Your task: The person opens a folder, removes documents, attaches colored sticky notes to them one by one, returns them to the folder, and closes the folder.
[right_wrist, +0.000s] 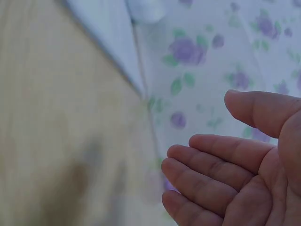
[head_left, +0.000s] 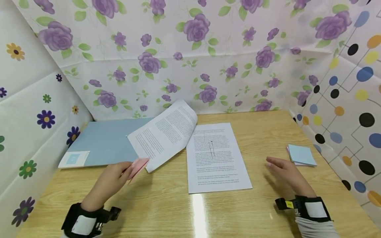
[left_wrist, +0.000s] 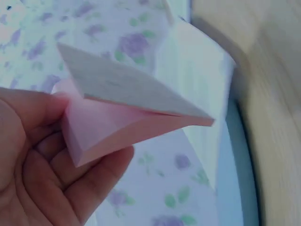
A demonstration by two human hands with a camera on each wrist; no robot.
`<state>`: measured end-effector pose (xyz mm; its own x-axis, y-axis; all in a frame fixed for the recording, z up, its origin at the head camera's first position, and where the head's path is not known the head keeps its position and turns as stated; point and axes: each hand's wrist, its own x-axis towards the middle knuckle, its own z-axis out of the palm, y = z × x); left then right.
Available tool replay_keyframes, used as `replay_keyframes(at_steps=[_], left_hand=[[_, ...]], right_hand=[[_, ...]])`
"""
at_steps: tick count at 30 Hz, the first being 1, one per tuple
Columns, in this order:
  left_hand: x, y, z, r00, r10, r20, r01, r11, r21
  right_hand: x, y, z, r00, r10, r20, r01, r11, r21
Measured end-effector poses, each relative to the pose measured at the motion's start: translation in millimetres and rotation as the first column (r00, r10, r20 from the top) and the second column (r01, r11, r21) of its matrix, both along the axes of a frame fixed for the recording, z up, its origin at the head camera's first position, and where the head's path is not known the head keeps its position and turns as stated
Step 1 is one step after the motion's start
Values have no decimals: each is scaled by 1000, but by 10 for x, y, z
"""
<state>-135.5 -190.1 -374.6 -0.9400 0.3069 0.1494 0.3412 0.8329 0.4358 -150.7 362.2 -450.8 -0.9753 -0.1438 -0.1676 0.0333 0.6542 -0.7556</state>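
Observation:
My left hand (head_left: 110, 181) pinches a pink sticky note pad (head_left: 138, 168) between thumb and fingers, over the table just left of the printed pages. In the left wrist view the pad (left_wrist: 106, 123) splays into a wedge, with a pale grey face on top. My right hand (head_left: 287, 174) hovers over the right of the table, holding nothing. Its fingers (right_wrist: 207, 183) are relaxed and nearly straight in the right wrist view, the thumb apart from them. Just beyond that hand lies a light blue sticky note pad (head_left: 303, 154) with a pinkish edge beneath it.
A printed sheet (head_left: 218, 165) with red pen marks lies mid-table. Beside it a turned-over page (head_left: 163, 137) curls up and overlaps a blue folder (head_left: 110, 138) at the back left. Flowered cloth (head_left: 178, 76) walls in the back, with patterned cloth on both sides.

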Motion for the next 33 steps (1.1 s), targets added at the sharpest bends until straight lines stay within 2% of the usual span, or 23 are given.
replay_keyframes(at_steps=[4, 6, 8, 13, 18, 23, 27, 33], left_hand=[[-58, 284, -5, 995, -10, -99, 21, 993, 116], [-101, 428, -38, 988, -20, -150, 47, 983, 179], [-162, 578, -80, 984, -29, -174, 71, 968, 242], [-303, 966, -199, 978, -28, -207, 109, 914, 392], [-372, 1336, -282, 976, -27, -215, 133, 858, 496], [-412, 1605, -345, 981, -58, -187, 152, 830, 537], [-411, 1735, -396, 971, -89, -221, 195, 830, 522], [-406, 1852, -429, 952, -223, -211, 303, 800, 518]], right_hand=[[2, -221, 145, 997, 42, -59, -42, 999, -5], [-6, -359, 221, 994, 66, -86, -67, 998, -14], [-19, -509, 292, 991, 89, -101, -93, 995, -29], [-63, -883, 412, 974, 180, -135, -191, 979, -76], [-117, -1241, 441, 949, 272, -158, -297, 941, -160], [-159, -1517, 434, 950, 286, -125, -309, 916, -257], [-174, -1642, 421, 965, 242, -101, -262, 906, -331], [-187, -1722, 364, 977, 181, -108, -211, 877, -431]])
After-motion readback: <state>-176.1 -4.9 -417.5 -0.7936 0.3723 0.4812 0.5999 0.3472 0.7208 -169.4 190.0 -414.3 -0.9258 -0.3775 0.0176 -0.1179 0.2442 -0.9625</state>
